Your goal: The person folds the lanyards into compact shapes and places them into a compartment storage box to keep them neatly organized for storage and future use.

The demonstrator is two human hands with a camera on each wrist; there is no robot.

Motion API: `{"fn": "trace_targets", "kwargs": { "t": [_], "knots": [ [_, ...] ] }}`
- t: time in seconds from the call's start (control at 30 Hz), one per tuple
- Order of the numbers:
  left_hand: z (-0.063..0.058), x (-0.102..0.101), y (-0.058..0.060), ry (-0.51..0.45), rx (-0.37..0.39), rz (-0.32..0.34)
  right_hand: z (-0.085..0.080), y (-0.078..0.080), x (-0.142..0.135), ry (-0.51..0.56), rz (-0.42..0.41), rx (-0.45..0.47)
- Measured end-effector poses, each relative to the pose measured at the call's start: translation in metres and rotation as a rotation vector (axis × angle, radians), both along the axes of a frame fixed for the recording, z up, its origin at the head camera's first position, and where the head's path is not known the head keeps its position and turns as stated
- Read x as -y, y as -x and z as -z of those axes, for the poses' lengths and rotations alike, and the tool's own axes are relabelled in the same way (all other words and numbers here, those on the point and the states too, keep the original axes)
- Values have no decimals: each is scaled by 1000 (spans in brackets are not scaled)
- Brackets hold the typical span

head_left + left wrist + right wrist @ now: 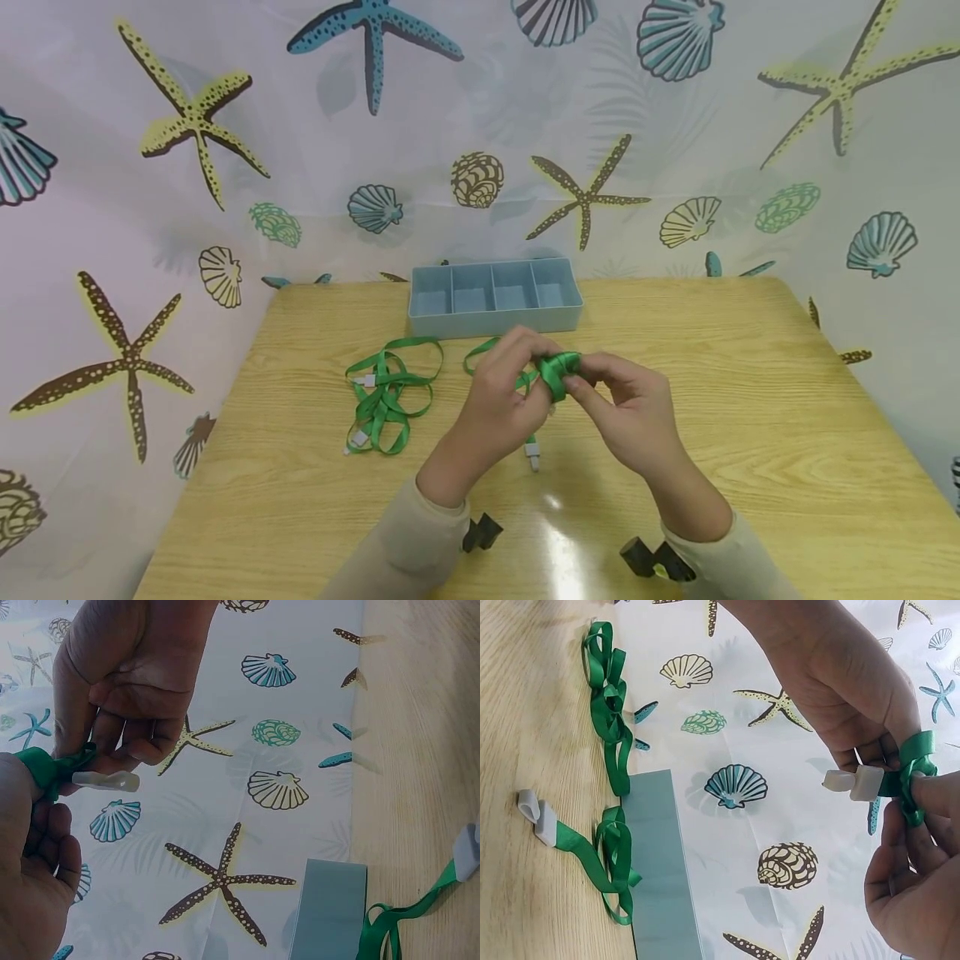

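In the head view a green lanyard [558,373] is bunched into a small coil between my two hands, above the table. My left hand [506,396] grips the coil with curled fingers. From the other side my right hand [633,408] pinches the ribbon between thumb and fingers. A white plastic clip [866,783] sticks out of the held ribbon in the right wrist view. On the table behind my left hand lies another green lanyard [480,350], partly hidden, with its pale clip [532,454] pointing towards me.
A loose heap of green lanyard ribbon [382,404] with white clips lies left on the wooden table [750,417]. At the back stands a blue-grey tray [495,323] with several compartments. Behind hangs a seashell-patterned cloth [450,125].
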State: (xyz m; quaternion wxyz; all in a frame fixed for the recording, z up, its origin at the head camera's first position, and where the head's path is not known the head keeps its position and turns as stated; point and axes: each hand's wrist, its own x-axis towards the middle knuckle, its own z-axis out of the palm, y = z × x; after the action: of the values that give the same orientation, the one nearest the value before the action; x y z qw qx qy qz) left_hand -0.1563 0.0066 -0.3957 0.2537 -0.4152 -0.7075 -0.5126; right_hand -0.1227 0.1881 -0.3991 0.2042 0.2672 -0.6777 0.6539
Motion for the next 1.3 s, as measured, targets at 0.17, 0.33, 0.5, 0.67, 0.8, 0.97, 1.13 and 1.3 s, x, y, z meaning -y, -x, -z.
{"fn": "trace_targets", "kwargs": {
  "t": [0.17,0.33,0.5,0.67,0.8,0.97,1.13,1.3],
  "knots": [
    [-1,0,1,27,-30,-16,-2,1,0,-65,61,-22],
    [-3,1,2,76,-50,-49,-1,2,-1,-112,107,-23],
    [-6,2,2,117,-47,-60,0,1,-3,-133,144,-22],
    [-7,3,1,130,-38,-54,1,1,-3,-128,139,-29],
    [-6,5,2,119,-28,-45,2,2,-6,-111,149,-14],
    [-3,7,4,105,-26,-49,1,3,-8,-70,144,9],
    [-1,8,5,118,-31,-46,0,5,-7,-3,131,-13],
    [1,10,8,145,-17,-43,-2,7,-9,1,145,11]
  ]
}}
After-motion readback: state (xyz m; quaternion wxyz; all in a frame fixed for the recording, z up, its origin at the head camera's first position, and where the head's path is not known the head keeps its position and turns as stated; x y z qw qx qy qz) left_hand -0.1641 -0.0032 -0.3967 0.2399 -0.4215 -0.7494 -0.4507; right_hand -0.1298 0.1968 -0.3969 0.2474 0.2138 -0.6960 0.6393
